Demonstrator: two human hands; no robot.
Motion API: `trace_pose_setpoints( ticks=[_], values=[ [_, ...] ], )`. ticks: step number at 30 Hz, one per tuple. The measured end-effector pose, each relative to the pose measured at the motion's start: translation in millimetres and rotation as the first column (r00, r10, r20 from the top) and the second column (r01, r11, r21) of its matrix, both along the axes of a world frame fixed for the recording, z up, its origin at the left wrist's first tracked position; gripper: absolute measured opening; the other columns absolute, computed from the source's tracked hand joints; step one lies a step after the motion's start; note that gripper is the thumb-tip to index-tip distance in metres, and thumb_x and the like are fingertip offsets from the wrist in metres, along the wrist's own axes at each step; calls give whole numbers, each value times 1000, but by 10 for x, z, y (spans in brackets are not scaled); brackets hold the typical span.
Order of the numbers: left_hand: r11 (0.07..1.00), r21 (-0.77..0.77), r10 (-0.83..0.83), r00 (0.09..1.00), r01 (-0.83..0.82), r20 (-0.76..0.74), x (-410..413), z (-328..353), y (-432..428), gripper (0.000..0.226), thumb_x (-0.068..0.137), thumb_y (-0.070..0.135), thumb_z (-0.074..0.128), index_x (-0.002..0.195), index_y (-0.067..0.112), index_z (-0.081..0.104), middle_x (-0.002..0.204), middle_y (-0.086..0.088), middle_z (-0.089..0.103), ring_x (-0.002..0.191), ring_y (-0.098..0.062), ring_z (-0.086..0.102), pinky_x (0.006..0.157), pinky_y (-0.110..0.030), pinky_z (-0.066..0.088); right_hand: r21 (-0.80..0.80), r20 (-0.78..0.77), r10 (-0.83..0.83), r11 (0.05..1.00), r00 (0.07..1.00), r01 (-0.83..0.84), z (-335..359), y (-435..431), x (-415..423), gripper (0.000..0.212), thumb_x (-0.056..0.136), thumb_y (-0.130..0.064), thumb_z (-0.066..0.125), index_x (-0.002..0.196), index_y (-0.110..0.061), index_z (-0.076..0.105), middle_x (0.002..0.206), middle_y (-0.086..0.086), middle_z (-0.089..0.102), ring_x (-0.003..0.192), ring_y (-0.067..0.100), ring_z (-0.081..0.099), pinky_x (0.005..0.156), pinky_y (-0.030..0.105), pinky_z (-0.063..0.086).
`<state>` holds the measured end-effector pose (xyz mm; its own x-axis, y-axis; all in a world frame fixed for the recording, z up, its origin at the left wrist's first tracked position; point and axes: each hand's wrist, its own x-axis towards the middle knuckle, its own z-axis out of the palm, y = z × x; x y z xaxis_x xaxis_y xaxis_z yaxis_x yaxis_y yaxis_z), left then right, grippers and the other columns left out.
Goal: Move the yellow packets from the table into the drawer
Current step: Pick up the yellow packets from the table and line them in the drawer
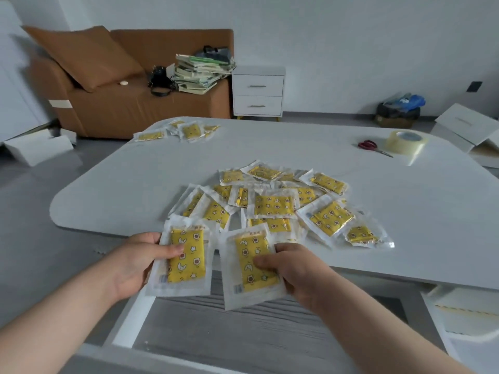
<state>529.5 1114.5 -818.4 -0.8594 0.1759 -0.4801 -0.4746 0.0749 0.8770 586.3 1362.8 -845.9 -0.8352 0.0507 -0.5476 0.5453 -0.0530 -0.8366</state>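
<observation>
Left hand [137,263] pinches one yellow packet [183,261], thumb on its face and fingers curled under its left edge. Right hand [294,271] does the same with a second packet [252,265], thumb pressed on the yellow part and fingers hidden beneath (likely curled).

Both packets hang side by side, apart, over the far end of the open drawer [229,333]. Their tops overlap the table [162,171] edge in view. Each long axis runs away from the person, the right one tilted slightly.

Key relation: the drawer floor lies directly below and a bit nearer than both hands. So the next move looks like a straight lower-and-release, and neither hand is clearly closer. The drawer bottom looks bare where visible.

Beyond the drawer, just past its far edge, the main pile [272,206] lies loose and overlapping on the table. Much farther from the drawer, far left, is a small cluster [186,130]. Far right of it are scissors [368,145] and a tape roll [405,143]. Most of the task remains, judging by the pile.
</observation>
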Motion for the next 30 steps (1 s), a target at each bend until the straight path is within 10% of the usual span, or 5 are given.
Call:
trace_pose_setpoints(
  ticks=[9,23,30],
  values=[
    [967,-232,-60,981,103,186,-64,-863,-285,61,65,-2,82,121,-8,55,104,-24,70,101,-36,66,94,-52,51,85,279,8,996,960,-33,-674,-351,33,20,82,-1,72,101,-4,68,96,13,75,87,29,73,84,46,58],
    [888,-454,33,975,73,221,-474,-1454,10,15,78,-8,72,85,-1,60,75,-11,64,61,-18,59,50,-29,45,222,349,-106,975,931,27,-1476,-501,-476,25,72,-4,78,94,-5,67,93,13,74,83,28,73,79,44,60],
    [622,-773,-84,992,125,93,-512,-1579,-43,32,71,16,84,90,1,64,91,-12,67,81,-24,64,71,-32,53,514,280,69,831,958,-210,-1462,-555,-522,22,68,-22,73,85,-10,66,88,5,72,78,18,71,75,32,62]
  ],
)
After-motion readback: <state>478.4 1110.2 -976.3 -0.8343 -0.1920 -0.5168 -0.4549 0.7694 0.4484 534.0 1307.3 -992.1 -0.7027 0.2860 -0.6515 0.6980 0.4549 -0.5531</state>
